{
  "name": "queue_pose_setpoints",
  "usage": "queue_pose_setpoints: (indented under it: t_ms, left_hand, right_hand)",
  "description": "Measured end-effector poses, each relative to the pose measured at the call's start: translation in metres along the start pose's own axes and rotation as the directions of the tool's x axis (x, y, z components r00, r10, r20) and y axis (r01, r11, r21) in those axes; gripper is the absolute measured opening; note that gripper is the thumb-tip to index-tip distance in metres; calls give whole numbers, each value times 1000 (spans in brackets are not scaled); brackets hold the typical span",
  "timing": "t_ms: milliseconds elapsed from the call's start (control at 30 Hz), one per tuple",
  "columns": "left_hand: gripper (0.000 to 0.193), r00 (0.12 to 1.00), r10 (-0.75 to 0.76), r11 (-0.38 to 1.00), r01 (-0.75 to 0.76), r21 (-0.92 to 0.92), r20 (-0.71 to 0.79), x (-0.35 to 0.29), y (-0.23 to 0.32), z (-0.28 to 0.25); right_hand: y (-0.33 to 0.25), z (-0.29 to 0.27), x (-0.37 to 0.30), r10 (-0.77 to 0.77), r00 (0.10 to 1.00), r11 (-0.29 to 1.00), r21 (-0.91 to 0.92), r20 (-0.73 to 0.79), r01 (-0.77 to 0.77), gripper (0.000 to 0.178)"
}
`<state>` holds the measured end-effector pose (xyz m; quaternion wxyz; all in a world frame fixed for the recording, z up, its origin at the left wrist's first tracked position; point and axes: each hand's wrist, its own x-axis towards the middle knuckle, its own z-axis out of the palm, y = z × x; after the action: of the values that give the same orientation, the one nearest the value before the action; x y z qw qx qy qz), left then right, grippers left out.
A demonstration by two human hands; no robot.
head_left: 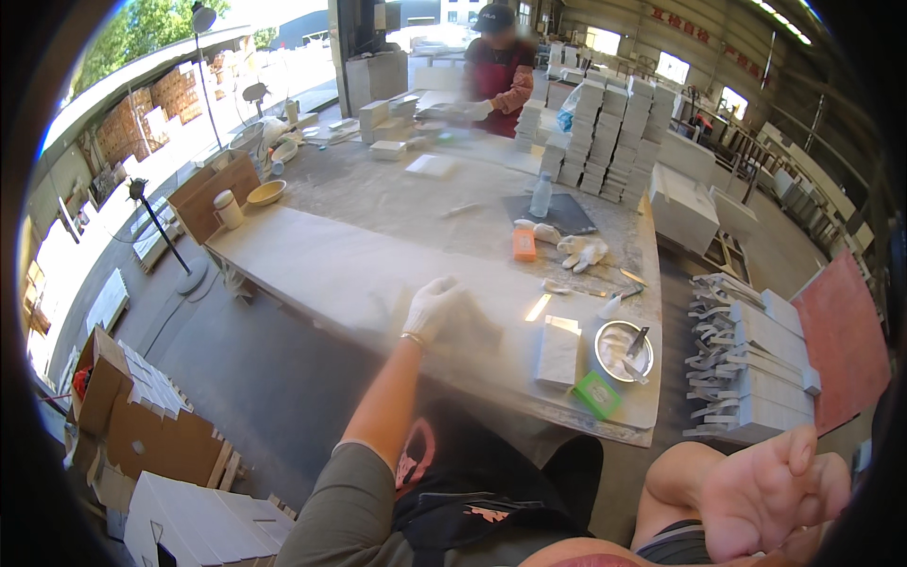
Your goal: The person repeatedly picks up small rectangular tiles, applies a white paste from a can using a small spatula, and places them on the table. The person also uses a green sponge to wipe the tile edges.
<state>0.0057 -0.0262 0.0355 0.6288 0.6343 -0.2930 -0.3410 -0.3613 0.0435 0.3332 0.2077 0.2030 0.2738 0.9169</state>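
Observation:
In a white work glove, my left hand (pixel 436 309) is at the near part of a pale, dusty table (pixel 312 250). Its fingers are blurred, and I cannot make out anything in them. Bare and raised close at the lower right, my right hand (pixel 763 493) has its fingers loosely bent and apart, with nothing seen in it. A pale rectangular block (pixel 558 352) lies right of my left hand. Beside it stand a metal bowl (pixel 599 357) of white paste with a putty knife (pixel 638 342) in it, and a green box (pixel 597 394).
An orange box (pixel 524 245), loose white gloves (pixel 583 251) and a clear bottle (pixel 540 197) stand farther back. Tall tile stacks (pixel 600 132) rise at the far right. A co-worker (pixel 501 80) works across the table. Strapped slabs (pixel 770 350) stand right, cartons (pixel 156 425) left.

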Motion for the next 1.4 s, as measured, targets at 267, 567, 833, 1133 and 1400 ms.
queue_pose_setpoints:
  t_ms: [267,567,833,1133,1400]
  left_hand:
    - [22,999,35,998,-33,-59,36,-5,5,0]
    - [26,999,46,997,-46,54,5,-1,1,-1]
    - [27,1000,17,1000,-17,-12,20,6,-9,-2]
    - [27,1000,14,999,-13,-32,19,-7,9,2]
    - [25,1000,29,999,-29,15,11,-13,15,3]
  right_hand:
    - [-8,-17,10,215,946,967,80,242,-240,56]
    - [-8,-25,14,325,865,921,81,383,-382,45]
    - [-6,-35,14,406,786,874,51,467,-483,36]
    - [-7,-38,19,433,742,843,60,512,-534,25]
    - [0,-45,27,561,569,705,14,601,-709,17]
